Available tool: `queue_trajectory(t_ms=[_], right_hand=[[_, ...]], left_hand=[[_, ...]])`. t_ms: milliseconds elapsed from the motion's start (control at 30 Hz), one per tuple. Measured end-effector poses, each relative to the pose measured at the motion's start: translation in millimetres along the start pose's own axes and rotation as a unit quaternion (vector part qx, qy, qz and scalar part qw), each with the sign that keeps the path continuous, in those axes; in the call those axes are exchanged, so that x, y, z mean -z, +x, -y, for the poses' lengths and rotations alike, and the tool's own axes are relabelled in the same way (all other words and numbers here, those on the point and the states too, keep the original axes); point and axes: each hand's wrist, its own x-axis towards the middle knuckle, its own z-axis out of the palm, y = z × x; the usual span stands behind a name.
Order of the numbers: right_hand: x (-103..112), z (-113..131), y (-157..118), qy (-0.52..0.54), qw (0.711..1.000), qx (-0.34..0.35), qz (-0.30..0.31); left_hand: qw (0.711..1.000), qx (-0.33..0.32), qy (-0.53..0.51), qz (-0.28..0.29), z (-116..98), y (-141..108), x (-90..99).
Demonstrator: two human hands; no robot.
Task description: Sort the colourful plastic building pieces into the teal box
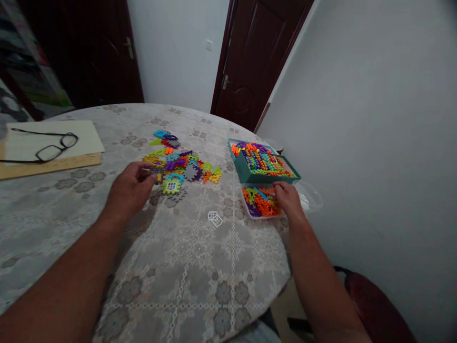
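My left hand [130,190] is at the left side of a loose pile of colourful plastic building pieces [178,164]. Its thumb and forefinger close on the edge of a dark grey toothed building piece [156,169]. A lime green square piece with a white window grid [171,186] lies just right of the fingertips. Over the right edge of a clear plastic tub [255,217], my right hand [288,197] has its fingers pressed together; what they hold, if anything, is hidden. Orange, green, blue and purple pieces [262,202] fill the tub.
Behind the tub stands a green box [250,177] packed with rows of coloured pieces. A transparent lid [312,196] is right of it. White lattice pieces [214,218] lie on the patterned tablecloth [185,267]. Glasses [52,151] rest on paper at far left.
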Motion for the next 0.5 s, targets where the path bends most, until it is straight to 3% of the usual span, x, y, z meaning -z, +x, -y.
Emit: queue_trajectory(t_ms=[200, 333, 433, 500], right_hand=[[4.7, 19.5, -10.5, -0.024, 0.999, 0.032, 0.003], [11.4, 63.4, -33.3, 0.028, 0.996, 0.082, -0.02], [13.4, 112.6, -59.4, 0.097, 0.981, 0.152, 0.066], [7.3, 146.4, -75.3, 0.127, 0.957, 0.217, 0.145]], left_hand=[[1.0, -0.022, -0.022, 0.005, 5.7, 0.3, -1.8], [0.999, -0.001, -0.044, 0.007, 3.2, -2.1, -1.2], [0.997, 0.003, -0.073, 0.011, 3.8, -3.1, -3.1], [0.997, 0.0, -0.076, 0.016, 6.0, -3.6, -5.0]])
